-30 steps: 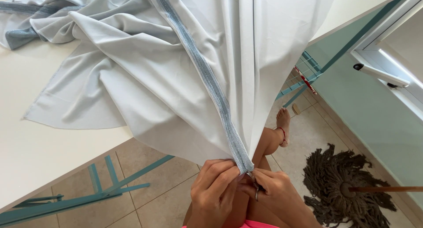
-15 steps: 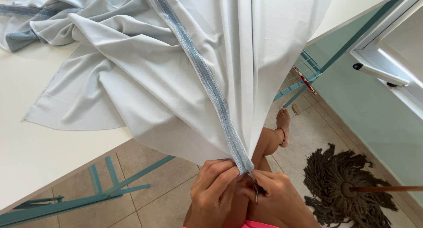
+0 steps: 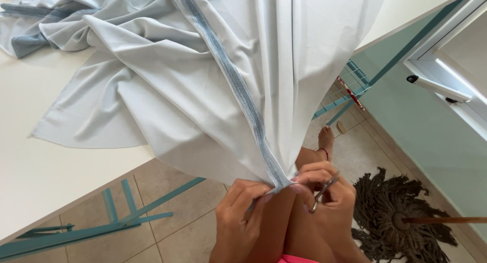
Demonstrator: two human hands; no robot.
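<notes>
Fabric: pale grey cloth (image 3: pixel 167 85) spills off the white surface (image 3: pixel 35 176), its blue-grey band (image 3: pixel 238 90) running down to the hands.
Left hand (image 3: pixel 238 217): grip closed, pinching the band's lower end.
Right hand (image 3: pixel 324 192): grip closed around small scissors (image 3: pixel 322 193), just beside the band's tip.
Floor: tiles, a mop (image 3: pixel 401 217), 1 bare foot (image 3: pixel 325 139).

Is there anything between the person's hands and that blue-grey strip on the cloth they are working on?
Nothing visible. The left hand pinches the end of the blue-grey strip directly, and the right hand, holding small scissors, touches it from the other side.
</notes>
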